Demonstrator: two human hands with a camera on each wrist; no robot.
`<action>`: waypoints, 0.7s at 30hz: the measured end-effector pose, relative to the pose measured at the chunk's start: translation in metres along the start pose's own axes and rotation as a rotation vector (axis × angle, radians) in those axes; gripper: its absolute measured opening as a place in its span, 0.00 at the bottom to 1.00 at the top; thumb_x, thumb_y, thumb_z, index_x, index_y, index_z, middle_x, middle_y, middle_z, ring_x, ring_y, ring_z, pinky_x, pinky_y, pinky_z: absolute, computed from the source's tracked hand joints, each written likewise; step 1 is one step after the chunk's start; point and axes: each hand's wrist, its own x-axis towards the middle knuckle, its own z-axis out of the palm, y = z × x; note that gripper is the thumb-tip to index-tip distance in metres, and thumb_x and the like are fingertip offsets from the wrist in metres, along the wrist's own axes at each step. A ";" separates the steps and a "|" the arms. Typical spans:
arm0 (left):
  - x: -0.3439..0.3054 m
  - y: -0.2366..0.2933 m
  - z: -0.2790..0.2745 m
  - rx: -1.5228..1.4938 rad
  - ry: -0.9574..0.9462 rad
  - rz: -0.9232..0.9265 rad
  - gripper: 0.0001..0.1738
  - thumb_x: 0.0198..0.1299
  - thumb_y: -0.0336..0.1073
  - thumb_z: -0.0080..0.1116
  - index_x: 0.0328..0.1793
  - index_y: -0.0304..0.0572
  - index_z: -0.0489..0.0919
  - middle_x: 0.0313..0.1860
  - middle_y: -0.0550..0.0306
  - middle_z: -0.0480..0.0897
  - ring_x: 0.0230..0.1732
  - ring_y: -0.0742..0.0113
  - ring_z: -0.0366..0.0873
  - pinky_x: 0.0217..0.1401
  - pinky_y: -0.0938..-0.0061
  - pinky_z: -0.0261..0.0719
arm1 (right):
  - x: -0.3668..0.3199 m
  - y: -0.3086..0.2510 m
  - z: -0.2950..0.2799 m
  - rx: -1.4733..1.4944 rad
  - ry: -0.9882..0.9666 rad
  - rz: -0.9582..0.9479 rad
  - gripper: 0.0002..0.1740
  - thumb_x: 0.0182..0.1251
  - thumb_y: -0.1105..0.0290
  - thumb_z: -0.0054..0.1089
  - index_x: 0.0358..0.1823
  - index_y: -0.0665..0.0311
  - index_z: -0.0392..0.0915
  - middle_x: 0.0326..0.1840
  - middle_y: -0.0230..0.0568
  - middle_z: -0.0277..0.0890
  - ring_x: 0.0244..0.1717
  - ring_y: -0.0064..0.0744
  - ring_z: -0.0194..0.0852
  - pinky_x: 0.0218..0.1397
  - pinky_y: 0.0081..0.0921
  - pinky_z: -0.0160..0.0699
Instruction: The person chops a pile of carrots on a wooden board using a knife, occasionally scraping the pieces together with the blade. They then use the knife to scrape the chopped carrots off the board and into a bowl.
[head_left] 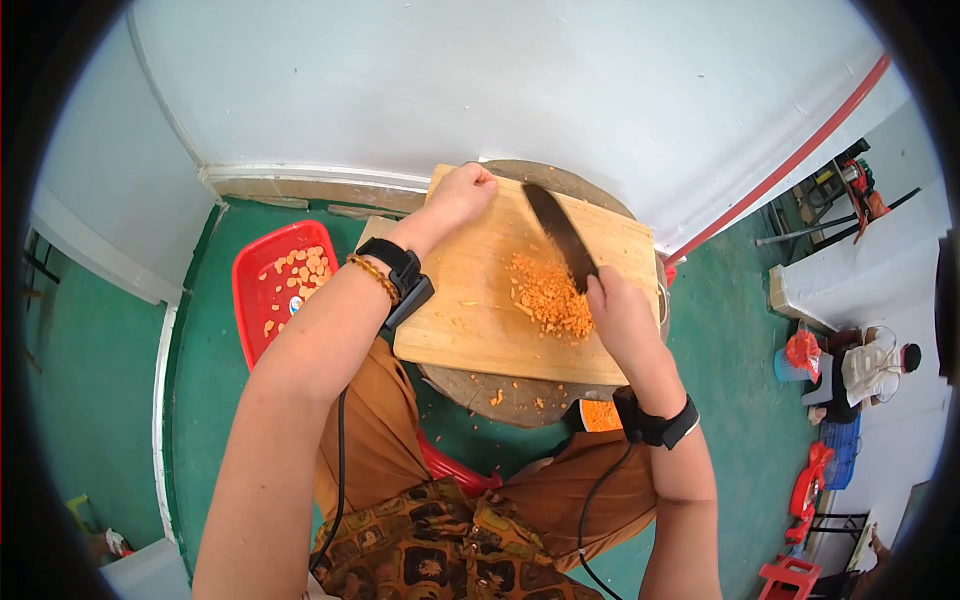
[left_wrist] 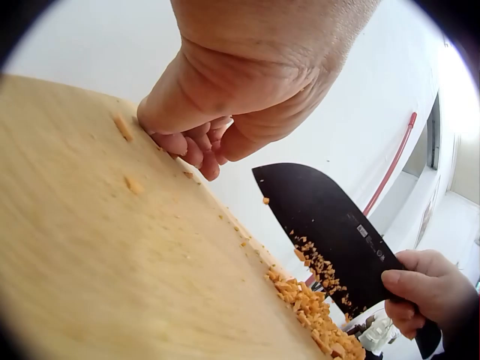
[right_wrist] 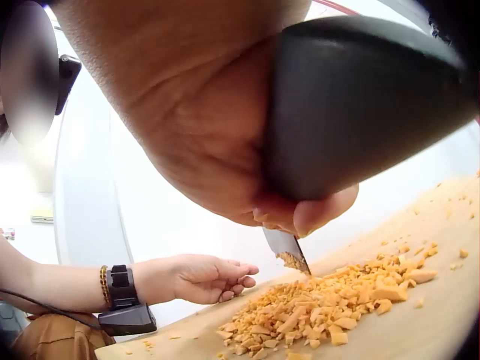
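Patterned cloth point(head_left: 440, 545) across the person's lap lay nearest, with both forearms reaching out over it to a wooden cutting board point(head_left: 470, 320). The right hand point(head_left: 622, 322) was wrapped tight round the handle of a black knife point(head_left: 560, 235). Its blade ran away from that hand and slanted leftward toward the board's far edge, tip lifted, with orange crumbs stuck to its side. The pile of chopped orange bits point(head_left: 548, 295) lay just left of the right hand, under the heel of the blade; whether the steel touched it could not be told. The left hand point(head_left: 462, 195) was well apart from the pile, on the board's far left corner, fingers loosely bent with their tips resting on the wood, holding nothing. Nothing stood between blade and pile. Left of the left wrist sat a red basket point(head_left: 262, 300) with more orange pieces, and a round wooden block point(head_left: 510, 395) carried the board.
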 end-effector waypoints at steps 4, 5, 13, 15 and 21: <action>0.000 0.000 -0.001 0.014 0.001 0.025 0.13 0.66 0.40 0.57 0.48 0.39 0.80 0.41 0.52 0.84 0.44 0.63 0.81 0.49 0.68 0.78 | 0.000 0.006 -0.007 0.041 -0.029 -0.018 0.13 0.73 0.64 0.51 0.39 0.69 0.73 0.30 0.67 0.77 0.36 0.69 0.77 0.40 0.56 0.75; 0.001 0.000 -0.002 0.012 -0.002 0.024 0.12 0.66 0.40 0.57 0.48 0.39 0.80 0.41 0.52 0.84 0.44 0.63 0.81 0.49 0.68 0.78 | -0.002 0.003 -0.011 0.037 -0.014 0.005 0.13 0.73 0.64 0.51 0.38 0.70 0.73 0.30 0.67 0.77 0.36 0.70 0.77 0.40 0.56 0.75; 0.001 -0.001 -0.001 0.035 0.005 0.026 0.13 0.66 0.39 0.57 0.49 0.39 0.80 0.42 0.51 0.85 0.45 0.61 0.81 0.50 0.68 0.78 | -0.010 0.015 -0.013 0.040 0.012 0.001 0.14 0.73 0.63 0.51 0.37 0.69 0.73 0.31 0.67 0.77 0.37 0.69 0.77 0.41 0.56 0.75; 0.003 -0.001 -0.002 0.037 -0.002 -0.001 0.13 0.65 0.39 0.57 0.49 0.39 0.80 0.43 0.51 0.85 0.45 0.61 0.81 0.50 0.67 0.78 | -0.009 0.011 -0.019 0.040 0.030 0.051 0.14 0.73 0.63 0.51 0.38 0.69 0.73 0.31 0.67 0.77 0.37 0.69 0.77 0.41 0.56 0.75; 0.003 -0.004 -0.002 0.065 0.009 0.061 0.12 0.65 0.39 0.57 0.49 0.39 0.80 0.41 0.51 0.85 0.44 0.62 0.81 0.49 0.68 0.79 | -0.013 0.021 -0.015 -0.026 0.044 0.033 0.13 0.73 0.63 0.51 0.38 0.68 0.73 0.31 0.67 0.77 0.37 0.69 0.77 0.40 0.56 0.75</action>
